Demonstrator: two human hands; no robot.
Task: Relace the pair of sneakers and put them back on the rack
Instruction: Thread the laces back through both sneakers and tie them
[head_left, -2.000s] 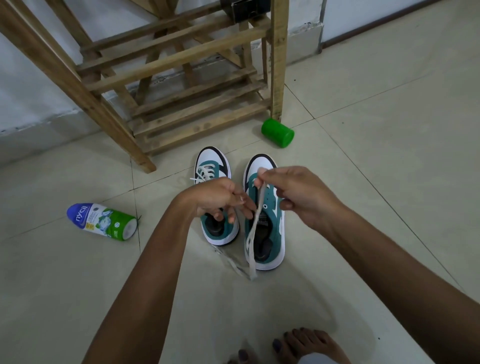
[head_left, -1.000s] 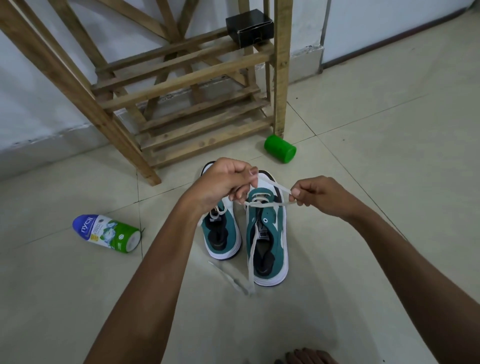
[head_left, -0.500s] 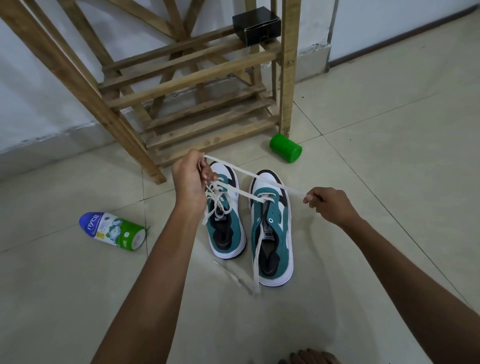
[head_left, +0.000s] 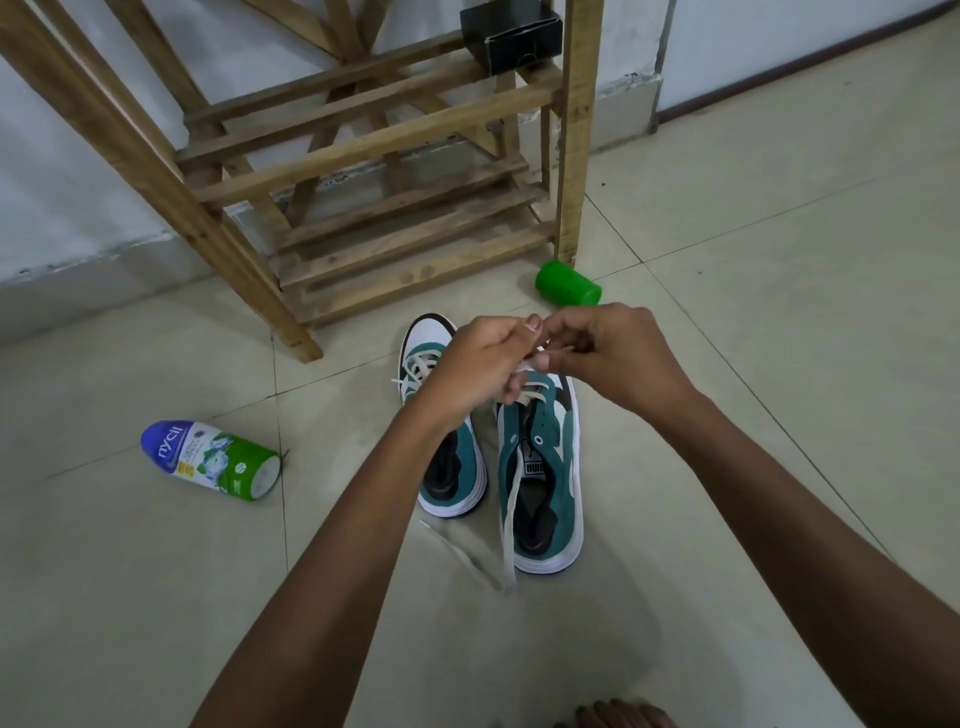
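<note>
- a nycil powder bottle (head_left: 210, 462) lay on its side on the tiled floor (head_left: 779, 364), well to the left of the shoes, blue cap end pointing left.
- a wooden shoe rack (head_left: 374, 208) stood against the wall beyond the shoes; its lower slats were bare, and a black box (head_left: 511, 34) sat on an upper shelf at the right corner.
- the left sneaker (head_left: 444, 415), teal and white, stood on the floor in front of the rack, toe toward it. lacing crossed its front eyelets; the left forearm covered part of it.
- the left hand (head_left: 478, 369) was held above the toe ends of the two sneakers, fingers curled and pinched together on the white lace (head_left: 511, 493).
- the right sneaker (head_left: 543, 467) stood just beside the left one, parallel to it. only its front eyelets carried lace; one loose end ran back along the tongue, over the heel and onto the floor.
- the right hand (head_left: 613, 353) met the left hand over the toe of the right sneaker, fingertips closed on the same lace, touching the left thumb.
- a green cap (head_left: 569, 291) lay on its side near the right front leg of the rack, just beyond the hands.
- toes of a bare foot (head_left: 618, 714) showed at the bottom edge.
</note>
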